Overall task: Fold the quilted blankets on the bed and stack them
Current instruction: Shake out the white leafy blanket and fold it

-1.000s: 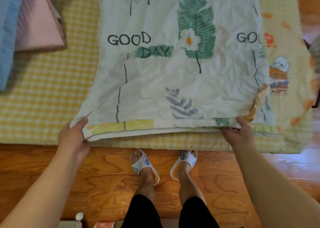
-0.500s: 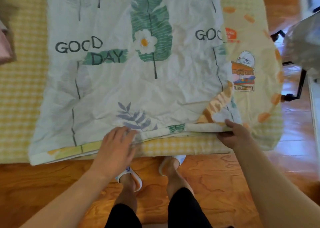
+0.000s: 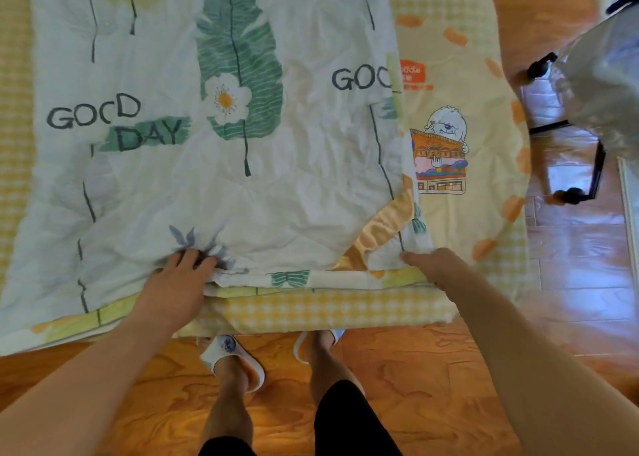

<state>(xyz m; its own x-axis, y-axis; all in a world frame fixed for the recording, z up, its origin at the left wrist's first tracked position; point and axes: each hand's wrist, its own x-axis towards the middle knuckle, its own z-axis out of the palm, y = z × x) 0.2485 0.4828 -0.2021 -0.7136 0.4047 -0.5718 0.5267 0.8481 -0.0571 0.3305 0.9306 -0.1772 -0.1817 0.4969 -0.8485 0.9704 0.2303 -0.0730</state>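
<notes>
Since half a second ago, left hand [image 3: 179, 282] has bunched the white leaf-printed quilted blanket [image 3: 207, 179] under curled fingers; right hand [image 3: 432, 265] pinches its near corner. Beyond the right fingertips lies a yellow cartoon-printed blanket [image 3: 484, 109]; a black-framed stand [image 3: 587, 165] stands farther right.

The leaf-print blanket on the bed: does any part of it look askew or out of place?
Yes. Near the right hand, a corner of the leaf-print blanket is turned over, showing a shiny orange underside. Its front edge is also uneven: the left part hangs over the bed's edge, while the part by the left hand is bunched.
</notes>
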